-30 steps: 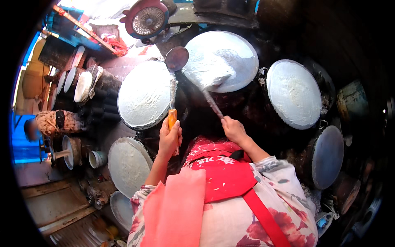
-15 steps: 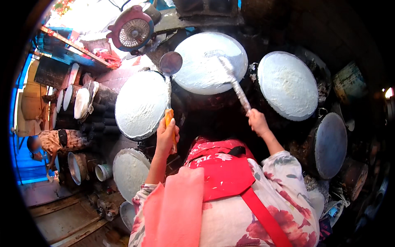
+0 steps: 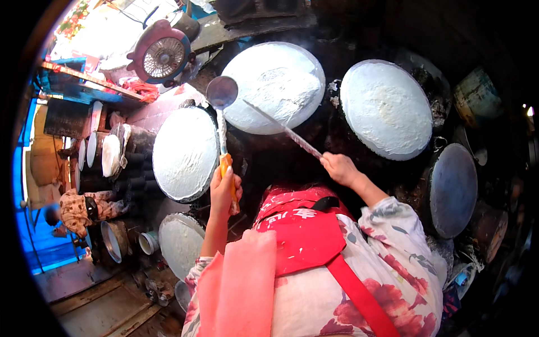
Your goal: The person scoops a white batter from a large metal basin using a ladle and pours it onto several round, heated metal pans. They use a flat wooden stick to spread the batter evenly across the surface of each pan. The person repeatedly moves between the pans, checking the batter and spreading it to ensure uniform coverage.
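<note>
My left hand (image 3: 225, 188) is closed around the orange handle of a ladle (image 3: 222, 92), its round bowl held up between two griddles. With my right hand (image 3: 340, 168) I grip a long, flat batter-coated spatula (image 3: 283, 128); its tip lies over the left part of the far middle round griddle (image 3: 236, 62). White batter (image 3: 281, 84) covers that griddle, with a rough patch near its middle. A second batter-covered griddle (image 3: 185, 151) is beside my left hand. A third griddle (image 3: 387, 106), also coated white, stands to the right.
A bare grey griddle (image 3: 453, 191) is at the far right, and another pale one (image 3: 181, 241) at lower left. A small fan (image 3: 164, 58) stands at the back left. At the left, a person (image 3: 84, 209) bends near a metal pot (image 3: 114, 240).
The spatula has swung left across the middle griddle, and my right hand has moved left with it. The ladle has shifted slightly left. The view has turned a little.
</note>
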`<state>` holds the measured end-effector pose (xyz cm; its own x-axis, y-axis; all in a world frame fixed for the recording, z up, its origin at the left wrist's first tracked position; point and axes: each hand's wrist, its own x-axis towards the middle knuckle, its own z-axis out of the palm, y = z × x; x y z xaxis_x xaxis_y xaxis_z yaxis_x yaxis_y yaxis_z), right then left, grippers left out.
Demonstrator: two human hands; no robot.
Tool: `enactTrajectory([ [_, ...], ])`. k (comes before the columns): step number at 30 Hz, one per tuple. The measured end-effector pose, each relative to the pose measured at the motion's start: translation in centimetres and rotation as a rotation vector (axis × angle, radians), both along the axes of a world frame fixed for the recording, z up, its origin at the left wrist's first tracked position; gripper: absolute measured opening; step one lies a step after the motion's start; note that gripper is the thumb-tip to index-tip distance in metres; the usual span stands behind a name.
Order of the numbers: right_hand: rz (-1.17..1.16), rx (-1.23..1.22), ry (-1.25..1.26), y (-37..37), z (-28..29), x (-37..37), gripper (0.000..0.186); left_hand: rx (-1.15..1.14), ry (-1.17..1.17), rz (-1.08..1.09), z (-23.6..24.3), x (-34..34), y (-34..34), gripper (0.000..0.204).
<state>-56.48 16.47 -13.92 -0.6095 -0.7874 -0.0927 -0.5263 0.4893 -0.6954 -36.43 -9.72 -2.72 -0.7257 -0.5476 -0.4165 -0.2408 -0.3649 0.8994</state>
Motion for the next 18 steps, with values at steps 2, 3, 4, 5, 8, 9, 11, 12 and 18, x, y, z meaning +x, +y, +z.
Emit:
enactTrajectory([
  [2,-0.156,0.014,-0.016,0.9,-0.9,-0.2,0.023,0.001,-0.026,0.009,-0.1,0.8,0.3,0.032],
  [3,-0.247,0.008,0.001,1.0,-1.3,-1.1,0.024,-0.001,-0.034,0.007,0.1,1.0,0.7,0.032],
  [4,-0.341,0.002,0.015,1.0,-1.5,-1.9,0.025,-0.004,-0.045,0.002,0.1,1.2,1.0,0.033],
  [5,-0.372,0.01,0.014,0.2,-1.9,-3.1,0.025,0.023,-0.024,0.006,0.0,1.3,1.2,0.033],
  [8,-0.448,-0.029,0.086,-4.0,-1.9,-7.9,0.023,0.016,-0.021,0.023,0.0,1.1,1.9,0.034],
  [9,-0.454,0.015,0.071,-5.6,-1.1,-9.9,0.024,0.036,-0.022,0.054,0.3,0.9,2.1,0.031],
  [11,-0.463,0.148,0.112,-8.9,0.6,-13.5,0.024,0.045,-0.023,0.07,0.6,0.4,2.3,0.032],
  [12,-0.436,0.17,0.077,-10.5,1.6,-14.8,0.024,0.049,-0.025,0.085,0.6,0.4,2.4,0.032],
  [18,-0.101,-0.071,0.26,-10.1,2.4,-9.9,0.018,0.06,0.008,0.063,0.7,-0.8,1.8,0.033],
])
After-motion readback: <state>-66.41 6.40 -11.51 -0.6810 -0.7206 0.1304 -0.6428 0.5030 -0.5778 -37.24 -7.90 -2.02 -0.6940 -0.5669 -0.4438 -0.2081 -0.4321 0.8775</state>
